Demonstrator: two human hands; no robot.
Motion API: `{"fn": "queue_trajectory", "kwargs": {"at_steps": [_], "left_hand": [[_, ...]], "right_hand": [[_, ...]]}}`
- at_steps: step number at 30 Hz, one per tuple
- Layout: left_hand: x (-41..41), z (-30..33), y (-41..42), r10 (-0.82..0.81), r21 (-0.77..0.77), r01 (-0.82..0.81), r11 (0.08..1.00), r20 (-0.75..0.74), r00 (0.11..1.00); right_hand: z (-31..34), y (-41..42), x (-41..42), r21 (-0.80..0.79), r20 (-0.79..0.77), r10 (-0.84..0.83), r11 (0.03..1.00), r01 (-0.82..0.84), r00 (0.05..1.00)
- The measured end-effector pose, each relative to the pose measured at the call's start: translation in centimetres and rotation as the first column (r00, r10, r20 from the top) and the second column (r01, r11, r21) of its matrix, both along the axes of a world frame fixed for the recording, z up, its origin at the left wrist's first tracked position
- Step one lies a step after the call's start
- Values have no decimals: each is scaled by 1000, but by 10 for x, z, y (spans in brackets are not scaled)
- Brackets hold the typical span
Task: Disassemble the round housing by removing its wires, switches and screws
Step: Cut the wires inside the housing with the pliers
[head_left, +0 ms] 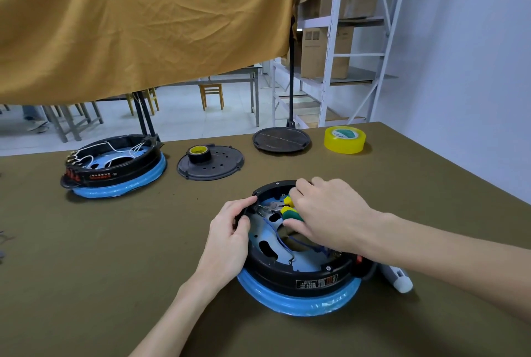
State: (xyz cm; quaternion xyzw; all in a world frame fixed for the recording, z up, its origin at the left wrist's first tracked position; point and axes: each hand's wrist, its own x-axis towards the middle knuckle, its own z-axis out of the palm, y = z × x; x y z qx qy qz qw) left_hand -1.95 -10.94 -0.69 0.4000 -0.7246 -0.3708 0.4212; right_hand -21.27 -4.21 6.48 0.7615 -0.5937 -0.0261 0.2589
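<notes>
Left hand [230,237] fingers grip housing [298,270] rim; right hand [327,213] fingers clasp pliers [287,208].

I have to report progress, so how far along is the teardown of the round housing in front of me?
Done: the near housing is open; two round covers lie behind it. In hand: the left hand grips the rim while the right hand works pliers with yellow-green handles inside. Left: blue wires, a rim screw and the red switch remain. The far housing keeps its white wires.
</notes>
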Motion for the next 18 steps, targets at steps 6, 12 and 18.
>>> {"fn": "queue_trajectory", "kwargs": {"at_steps": [6, 12, 18], "left_hand": [[1, 0, 0, -3, 8, 3, 1000, 0, 1000], [2, 0, -1, -9, 4, 9, 1000, 14, 1000], [1, 2, -2, -14, -3, 14, 1000, 39, 999]], "right_hand": [[8, 2, 0, 299, 441, -264, 944, 137, 858], [-6, 10, 6, 114, 195, -123, 988, 102, 973], [12, 8, 19, 156, 140, -169, 977, 147, 976]]}}
